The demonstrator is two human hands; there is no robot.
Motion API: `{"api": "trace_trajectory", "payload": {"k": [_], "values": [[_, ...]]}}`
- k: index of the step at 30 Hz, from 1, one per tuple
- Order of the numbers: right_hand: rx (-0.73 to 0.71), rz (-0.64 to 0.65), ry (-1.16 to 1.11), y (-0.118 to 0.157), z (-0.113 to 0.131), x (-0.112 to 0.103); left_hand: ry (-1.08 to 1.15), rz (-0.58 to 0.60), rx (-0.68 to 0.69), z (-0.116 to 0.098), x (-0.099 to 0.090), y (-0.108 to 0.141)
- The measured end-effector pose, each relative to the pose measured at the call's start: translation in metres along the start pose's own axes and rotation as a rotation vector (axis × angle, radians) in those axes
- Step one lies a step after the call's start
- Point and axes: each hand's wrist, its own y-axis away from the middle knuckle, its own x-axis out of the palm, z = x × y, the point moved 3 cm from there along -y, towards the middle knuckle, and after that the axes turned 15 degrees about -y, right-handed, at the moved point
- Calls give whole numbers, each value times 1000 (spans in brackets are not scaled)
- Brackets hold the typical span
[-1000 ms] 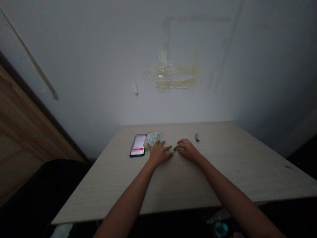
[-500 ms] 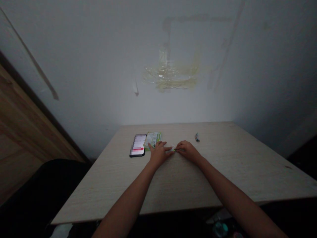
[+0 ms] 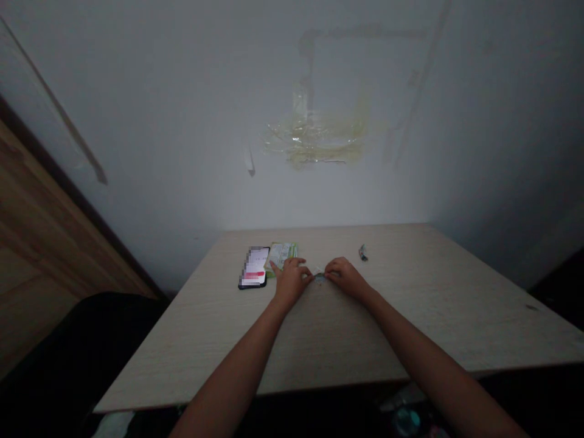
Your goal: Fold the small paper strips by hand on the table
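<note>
Between my hands, low over the light wooden table (image 3: 337,340), is a small clear, partly bluish piece (image 3: 320,277), too small to name. My left hand (image 3: 291,283) pinches its left end, with the other fingers spread near a green and white packet (image 3: 281,253). At the right end, my right hand (image 3: 345,277) is closed on it with fingertips together. A phone (image 3: 253,267) with a lit, partly pixelated screen lies left of the packet, close beside it.
A small crumpled scrap (image 3: 363,253) lies right of my hands towards the back. Behind the table rises a wall (image 3: 182,121) with yellowed tape (image 3: 314,143). A dark object (image 3: 86,347) stands at the left, and a teal-capped item (image 3: 413,418) shows below the front edge.
My left fingertips have drawn slightly left and curled in, so the gap between the hands is wider and more of the small piece shows. My right hand has hardly moved.
</note>
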Motion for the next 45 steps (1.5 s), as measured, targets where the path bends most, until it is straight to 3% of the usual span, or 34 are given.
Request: {"api": "trace_trajectory", "payload": {"k": [12,35,45], "values": [[154,-115,8,3,-19,6,23,-23,-84,-1,3,1],[193,-100,156,0,-12,13,30,-43,-170,-9,1,2],[301,-106,164,-4,-15,15,10,-34,-217,-11,5,0]]}}
